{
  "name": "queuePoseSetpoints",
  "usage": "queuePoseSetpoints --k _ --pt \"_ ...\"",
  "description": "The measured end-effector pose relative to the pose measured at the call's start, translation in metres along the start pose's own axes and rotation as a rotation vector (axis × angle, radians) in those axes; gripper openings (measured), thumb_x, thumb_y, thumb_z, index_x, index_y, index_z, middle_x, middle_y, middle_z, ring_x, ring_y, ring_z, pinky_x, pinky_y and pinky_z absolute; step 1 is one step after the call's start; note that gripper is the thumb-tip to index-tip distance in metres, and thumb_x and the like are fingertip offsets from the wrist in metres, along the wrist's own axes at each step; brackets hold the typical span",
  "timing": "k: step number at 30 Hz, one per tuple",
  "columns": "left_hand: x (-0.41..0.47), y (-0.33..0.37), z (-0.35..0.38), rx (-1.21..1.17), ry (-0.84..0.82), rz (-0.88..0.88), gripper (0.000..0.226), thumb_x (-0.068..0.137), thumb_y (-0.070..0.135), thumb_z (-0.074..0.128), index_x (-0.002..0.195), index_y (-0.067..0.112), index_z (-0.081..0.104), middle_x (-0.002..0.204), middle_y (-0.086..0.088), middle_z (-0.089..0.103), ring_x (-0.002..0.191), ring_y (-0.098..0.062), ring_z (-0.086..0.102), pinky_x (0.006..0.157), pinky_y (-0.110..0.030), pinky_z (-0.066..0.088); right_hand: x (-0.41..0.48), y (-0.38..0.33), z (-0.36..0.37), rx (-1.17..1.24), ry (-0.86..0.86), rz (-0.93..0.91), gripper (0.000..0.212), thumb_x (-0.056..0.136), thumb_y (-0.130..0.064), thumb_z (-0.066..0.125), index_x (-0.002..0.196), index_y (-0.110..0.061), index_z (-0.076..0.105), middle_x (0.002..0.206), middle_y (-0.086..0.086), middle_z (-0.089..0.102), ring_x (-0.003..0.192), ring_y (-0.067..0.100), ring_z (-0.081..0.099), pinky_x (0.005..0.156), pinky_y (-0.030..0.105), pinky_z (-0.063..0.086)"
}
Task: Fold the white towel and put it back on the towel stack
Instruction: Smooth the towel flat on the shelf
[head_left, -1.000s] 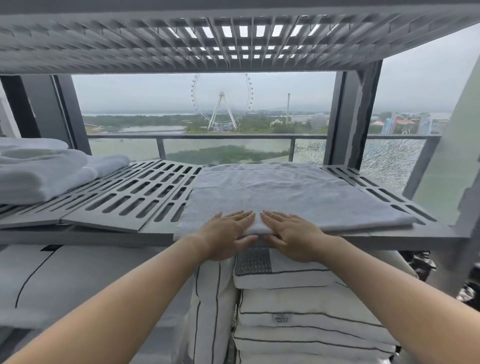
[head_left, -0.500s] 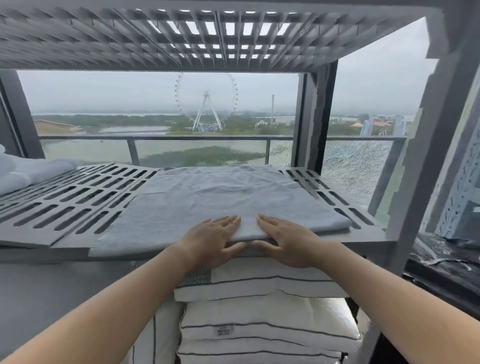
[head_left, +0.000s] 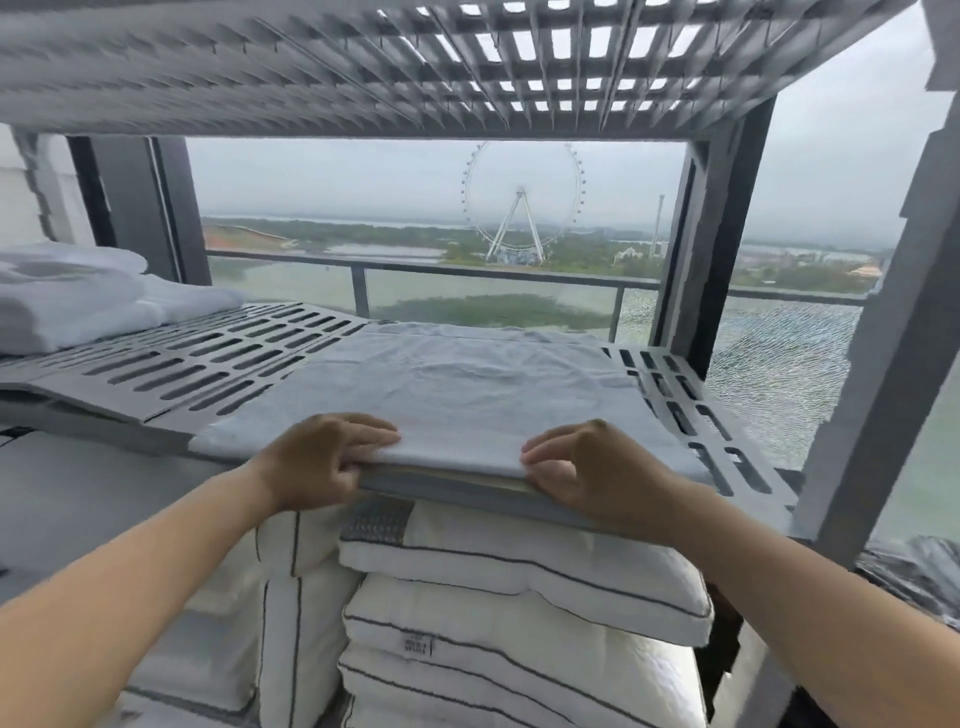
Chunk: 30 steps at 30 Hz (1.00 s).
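The white towel (head_left: 467, 384) lies spread flat on the grey slotted shelf (head_left: 218, 364), its near edge hanging at the shelf's front. My left hand (head_left: 322, 457) grips that near edge left of centre, fingers on top and thumb underneath. My right hand (head_left: 587, 467) pinches the same edge right of centre with curled fingers. The towel stack (head_left: 78, 296), several folded white towels, sits at the far left of the same shelf.
Another slotted shelf (head_left: 363, 62) hangs close overhead. A grey upright post (head_left: 878, 353) stands at the right. Below the shelf are stacked white pillows with dark piping (head_left: 519, 597). Behind is a window with a balcony railing.
My hands have moved apart along the towel's near edge. They lay flat side by side before; now both curl around the edge.
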<state>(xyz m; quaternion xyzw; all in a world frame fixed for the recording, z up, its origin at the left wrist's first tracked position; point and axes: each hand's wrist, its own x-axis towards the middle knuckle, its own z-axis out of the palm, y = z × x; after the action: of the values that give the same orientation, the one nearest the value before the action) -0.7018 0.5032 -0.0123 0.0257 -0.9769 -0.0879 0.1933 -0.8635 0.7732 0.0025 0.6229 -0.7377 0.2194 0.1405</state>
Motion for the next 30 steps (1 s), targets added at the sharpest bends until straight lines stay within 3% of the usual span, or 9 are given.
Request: queuePoseSetpoints --k 2,6,10,13,18,24,30 --pt "-0.009 -0.008 -0.005 0.065 -0.015 0.0 0.065 0.071 -0.01 0.048 0.128 0.02 0.056 0.132 0.005 0.054 0.121 -0.01 0.05 0.098 -0.012 0.033 0.005 0.001 -0.005 -0.001 -0.059 -0.003 0.014 0.079 -0.013 0.064 0.089 -0.011 0.074 0.098 -0.001 0.073 0.09 0.008 0.065 0.084 0.025 0.049" --pt "-0.012 -0.025 -0.018 0.127 -0.042 -0.003 0.068 0.071 -0.014 0.043 0.127 0.023 0.056 0.132 0.007 0.054 0.123 -0.011 0.049 0.103 -0.023 0.037 0.027 0.005 -0.012 -0.118 -0.233 0.173 0.029 0.08 -0.01 0.054 0.102 -0.019 0.07 0.107 0.002 0.07 0.1 0.016 0.062 0.089 0.025 0.046" --pt "0.003 -0.029 -0.033 0.168 0.009 -0.045 0.053 0.072 -0.009 0.043 0.105 0.022 0.068 0.111 0.005 0.067 0.105 -0.019 0.06 0.087 -0.037 0.048 0.048 0.009 -0.006 -0.288 -0.188 0.235 0.025 0.077 -0.002 0.045 0.088 -0.013 0.065 0.091 0.011 0.066 0.09 0.029 0.06 0.072 0.03 0.049" --pt "0.022 -0.035 -0.041 0.284 0.072 -0.084 0.036 0.074 0.0 0.044 0.095 0.02 0.065 0.101 0.002 0.068 0.099 -0.024 0.06 0.077 -0.034 0.048 0.063 0.018 -0.001 -0.379 -0.101 0.32 0.017 0.078 -0.005 0.042 0.075 -0.02 0.049 0.08 0.008 0.06 0.075 0.03 0.057 0.058 0.027 0.036" --pt "0.06 -0.05 -0.038 0.372 0.137 -0.135 0.023 0.078 0.004 0.04 0.091 0.018 0.055 0.099 -0.008 0.065 0.095 -0.031 0.059 0.067 -0.033 0.039 0.095 0.041 0.009 -0.503 -0.005 0.461 0.015 0.079 -0.006 0.042 0.075 -0.019 0.047 0.08 0.005 0.062 0.066 0.026 0.052 0.048 0.022 0.025" --pt "0.105 -0.084 -0.02 0.426 0.161 -0.13 0.029 0.079 0.005 0.039 0.097 0.02 0.055 0.098 -0.008 0.066 0.091 -0.031 0.061 0.068 -0.032 0.039 0.131 0.078 0.022 -0.567 0.005 0.472 0.013 0.08 -0.007 0.04 0.077 -0.02 0.045 0.087 0.007 0.064 0.08 0.027 0.059 0.06 0.027 0.032" --pt "0.156 -0.109 -0.007 0.418 0.128 -0.14 0.03 0.078 0.004 0.039 0.098 0.02 0.055 0.1 -0.011 0.066 0.094 -0.033 0.061 0.07 -0.033 0.04 0.162 0.128 0.035 -0.515 -0.095 0.521 0.013 0.082 -0.012 0.038 0.076 -0.021 0.044 0.089 0.007 0.061 0.084 0.028 0.058 0.063 0.029 0.036"
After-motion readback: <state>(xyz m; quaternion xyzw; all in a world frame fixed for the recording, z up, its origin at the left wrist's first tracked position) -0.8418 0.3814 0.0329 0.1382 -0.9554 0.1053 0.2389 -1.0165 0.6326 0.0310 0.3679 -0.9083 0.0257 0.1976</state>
